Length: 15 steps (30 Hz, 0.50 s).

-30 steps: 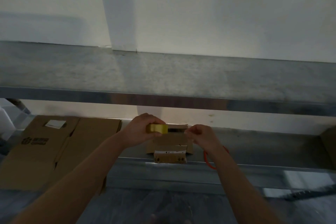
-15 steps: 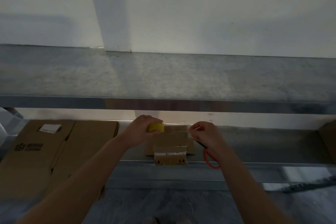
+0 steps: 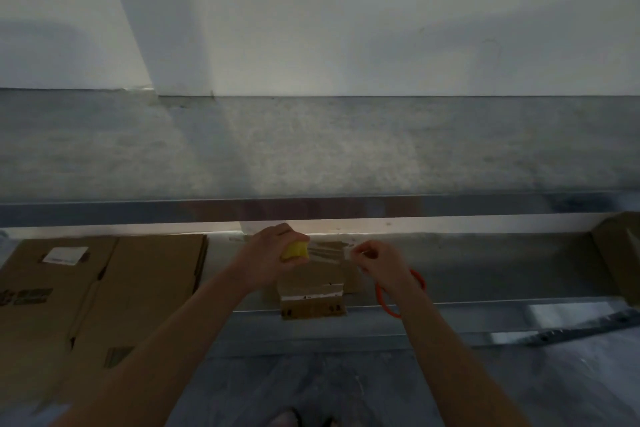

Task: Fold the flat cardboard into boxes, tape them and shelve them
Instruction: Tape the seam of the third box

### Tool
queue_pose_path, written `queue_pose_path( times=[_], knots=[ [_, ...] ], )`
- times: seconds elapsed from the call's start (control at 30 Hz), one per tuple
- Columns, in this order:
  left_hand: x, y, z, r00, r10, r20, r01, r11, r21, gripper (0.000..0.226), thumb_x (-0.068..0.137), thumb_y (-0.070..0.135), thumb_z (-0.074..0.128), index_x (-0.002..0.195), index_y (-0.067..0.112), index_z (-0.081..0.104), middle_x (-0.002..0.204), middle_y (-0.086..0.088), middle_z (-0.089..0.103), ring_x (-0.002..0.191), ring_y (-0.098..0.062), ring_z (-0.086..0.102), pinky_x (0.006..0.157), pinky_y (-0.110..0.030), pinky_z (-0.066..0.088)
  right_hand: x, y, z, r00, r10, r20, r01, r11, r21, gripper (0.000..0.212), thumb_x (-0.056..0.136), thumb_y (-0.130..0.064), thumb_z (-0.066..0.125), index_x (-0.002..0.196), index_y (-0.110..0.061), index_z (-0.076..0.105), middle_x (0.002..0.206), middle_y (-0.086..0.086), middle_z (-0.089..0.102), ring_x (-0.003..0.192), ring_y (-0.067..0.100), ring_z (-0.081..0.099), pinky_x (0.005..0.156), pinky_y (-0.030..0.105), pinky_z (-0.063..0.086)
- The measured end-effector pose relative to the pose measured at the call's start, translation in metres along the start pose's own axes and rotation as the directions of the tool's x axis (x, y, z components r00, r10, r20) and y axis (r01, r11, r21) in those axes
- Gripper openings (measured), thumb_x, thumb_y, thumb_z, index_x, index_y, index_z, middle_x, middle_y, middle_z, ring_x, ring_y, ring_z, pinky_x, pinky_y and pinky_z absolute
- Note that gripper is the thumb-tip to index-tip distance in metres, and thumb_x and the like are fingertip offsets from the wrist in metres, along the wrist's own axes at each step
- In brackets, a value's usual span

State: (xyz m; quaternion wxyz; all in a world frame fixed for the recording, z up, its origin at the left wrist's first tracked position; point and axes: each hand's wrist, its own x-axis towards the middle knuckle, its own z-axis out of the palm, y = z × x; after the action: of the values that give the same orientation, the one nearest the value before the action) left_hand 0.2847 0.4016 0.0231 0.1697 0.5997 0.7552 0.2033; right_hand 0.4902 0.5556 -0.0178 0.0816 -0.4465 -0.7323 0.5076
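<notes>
Head view: tape pulled across a small box on the lower shelf

Head view looks forward over two metal shelves against a white wall (image 3: 381, 10). The upper shelf (image 3: 311, 149) fills the middle of the picture. The lower shelf (image 3: 485, 270) carries the work.

1. Small box (image 3: 313, 291): brown cardboard, standing at the front edge of the lower shelf, between the two hands. A white label strip crosses its front face.
2. Left hand (image 3: 266, 258): fingers closed around a yellow tape roll (image 3: 294, 251), held just above the box's far left corner.
3. Right hand (image 3: 379, 262): fingertips pinched together on the free end of a clear tape strip (image 3: 329, 250). The strip runs level from the roll to this hand, over the top of the box. Whether it touches the cardboard cannot be told.
4. Scissors (image 3: 398, 295): only the orange handle loops show, behind and under the right wrist. Whether the hand grips them cannot be told.
5. Flat cardboard (image 3: 104, 295): large brown sheets lying on the lower shelf to the left, well apart from the small box. A white label sits on the leftmost sheet.
6. Another cardboard box (image 3: 620, 253) stands at the shelf's far right end, partly out of view.
</notes>
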Motion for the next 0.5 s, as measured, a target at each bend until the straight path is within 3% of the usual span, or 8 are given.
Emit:
queue_pose_path(
  times=[0.17,0.37,0.5],
  knots=[
    [0.003,0.006,0.002,1.000,0.007,-0.009,-0.006,1.000,0.031,0.047,0.089,0.043,0.064,0.132,0.027,0.056,0.121,0.005,0.053,0.110,-0.012,0.048,0.090,-0.024,0.038,0.009,0.015,0.019,0.999,0.033,0.011,-0.033,0.999,0.042,0.017,0.091,-0.021,0.067,0.087,-0.035,0.061,0.095,-0.005,0.068,0.090,0.013,0.066,0.078,0.022,0.053],
    [0.005,0.009,0.006,0.999,-0.014,-0.034,0.016,0.999,0.045,0.050,0.089,0.039,0.065,0.137,0.027,0.054,0.126,0.001,0.053,0.116,-0.018,0.046,0.099,-0.034,0.038,0.008,0.028,0.038,0.989,0.125,-0.076,-0.101,0.960,0.261,0.016,0.090,-0.021,0.069,0.102,-0.024,0.059,0.104,0.000,0.066,0.091,0.015,0.066,0.076,0.032,0.060],
    [0.004,0.009,0.007,0.999,-0.015,-0.040,0.017,0.998,0.061,0.051,0.089,0.040,0.065,0.136,0.026,0.054,0.124,0.001,0.053,0.115,-0.017,0.046,0.099,-0.036,0.038,0.001,0.028,0.044,0.977,0.190,-0.102,-0.144,0.927,0.347,0.026,0.088,-0.024,0.071,0.106,-0.028,0.052,0.103,-0.007,0.063,0.088,0.010,0.064,0.068,0.025,0.057]
  ],
)
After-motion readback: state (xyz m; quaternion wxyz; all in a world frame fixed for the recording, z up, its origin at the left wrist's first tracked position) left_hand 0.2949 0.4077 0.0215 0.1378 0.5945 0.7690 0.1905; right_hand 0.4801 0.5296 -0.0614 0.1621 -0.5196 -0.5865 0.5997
